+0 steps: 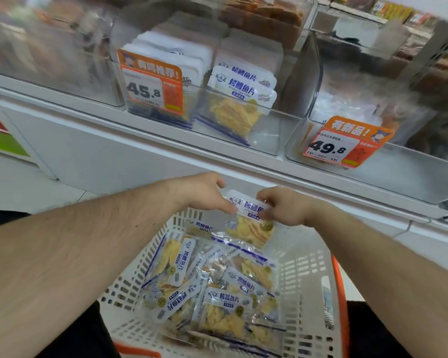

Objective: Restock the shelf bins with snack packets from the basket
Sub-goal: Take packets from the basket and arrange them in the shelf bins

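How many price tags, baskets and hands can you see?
Price tags: 2, the 45.8 tag and the 49.8 tag
Basket: 1
Hands: 2, left hand and right hand
Total: 5

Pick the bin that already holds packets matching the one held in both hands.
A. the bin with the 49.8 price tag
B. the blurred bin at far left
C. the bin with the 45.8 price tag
C: the packet pinched by the left hand and right hand has the same blue-and-white label as those in the bin with the 45.8 price tag.
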The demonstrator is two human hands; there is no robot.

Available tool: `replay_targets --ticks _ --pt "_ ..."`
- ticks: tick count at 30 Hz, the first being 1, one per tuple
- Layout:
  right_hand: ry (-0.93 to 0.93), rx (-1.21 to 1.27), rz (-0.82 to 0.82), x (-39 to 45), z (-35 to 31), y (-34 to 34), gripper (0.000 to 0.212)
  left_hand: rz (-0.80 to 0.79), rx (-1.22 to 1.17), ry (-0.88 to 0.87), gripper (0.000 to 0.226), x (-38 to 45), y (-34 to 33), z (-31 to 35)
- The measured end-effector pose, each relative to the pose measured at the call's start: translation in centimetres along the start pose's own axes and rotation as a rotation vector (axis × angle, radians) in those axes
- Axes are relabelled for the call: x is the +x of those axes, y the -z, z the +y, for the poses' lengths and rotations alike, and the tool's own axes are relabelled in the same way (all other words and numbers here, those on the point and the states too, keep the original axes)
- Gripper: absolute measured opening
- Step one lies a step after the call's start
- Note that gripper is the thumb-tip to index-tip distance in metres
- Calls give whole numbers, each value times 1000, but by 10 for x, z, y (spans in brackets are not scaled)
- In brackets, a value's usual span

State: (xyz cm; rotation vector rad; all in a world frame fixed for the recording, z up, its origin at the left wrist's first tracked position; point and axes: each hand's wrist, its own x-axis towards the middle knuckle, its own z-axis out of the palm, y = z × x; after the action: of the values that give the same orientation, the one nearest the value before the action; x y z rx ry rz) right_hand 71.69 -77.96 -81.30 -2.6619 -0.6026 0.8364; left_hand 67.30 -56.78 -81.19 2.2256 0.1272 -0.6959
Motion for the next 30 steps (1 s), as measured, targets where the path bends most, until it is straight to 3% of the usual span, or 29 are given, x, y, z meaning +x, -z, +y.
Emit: replay_targets --ticks 4,6,13,19,27,30 --pt "47 105 91 -13 -18 18 12 -27 -224 -97 32 -10 2 4" --pt "53 133 147 -18 -24 26 8 -2 -292 -152 22 -15 5 8" --pt "85 308 331 -35 -49 65 3 165 -504 -286 30 -27 34 23" --pt "145 381 454 -41 -74 86 11 356 -596 -399 35 -33 55 34" --pt "212 162 1004 -54 -113 146 8 465 -812 -405 44 -41 75 32" --pt "230 122 1080 -49 -123 163 9 465 -809 -370 43 -43 77 31"
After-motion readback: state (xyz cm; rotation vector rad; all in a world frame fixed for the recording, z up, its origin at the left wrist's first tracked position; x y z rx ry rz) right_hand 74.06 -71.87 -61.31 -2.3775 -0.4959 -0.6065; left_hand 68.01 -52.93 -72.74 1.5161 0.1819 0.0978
